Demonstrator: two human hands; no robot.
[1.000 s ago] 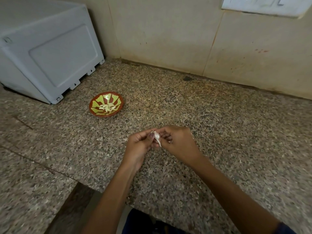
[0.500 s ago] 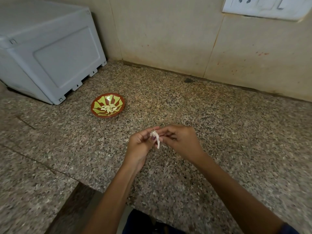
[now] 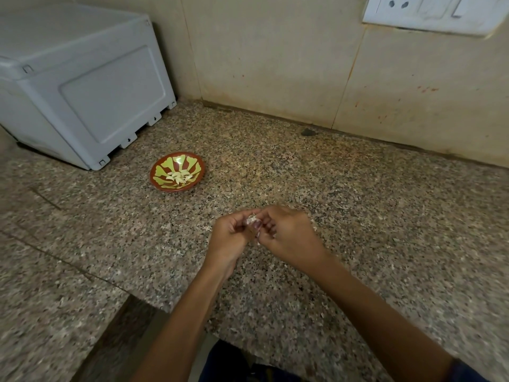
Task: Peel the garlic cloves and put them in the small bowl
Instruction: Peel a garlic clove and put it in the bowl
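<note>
A small garlic clove [image 3: 251,219] with whitish skin shows between the fingertips of both hands, just above the granite counter. My left hand [image 3: 230,236] pinches it from the left with curled fingers. My right hand [image 3: 289,237] pinches it from the right, and most of the clove is hidden by the fingers. The small bowl [image 3: 162,183], red-brown with a yellow-green pattern, stands on the counter up and to the left of the hands. Several pale peeled cloves [image 3: 179,177] lie in its middle.
A grey plastic appliance [image 3: 82,86] stands at the back left, close behind the bowl. The tiled wall [image 3: 275,59] runs along the counter's back, with a socket plate [image 3: 435,12] at top right. The counter's front edge [image 3: 132,296] steps in at lower left.
The hands have stayed in place over the counter. The strip of skin that hung down from the clove half a second ago is mostly hidden behind the fingers now.
</note>
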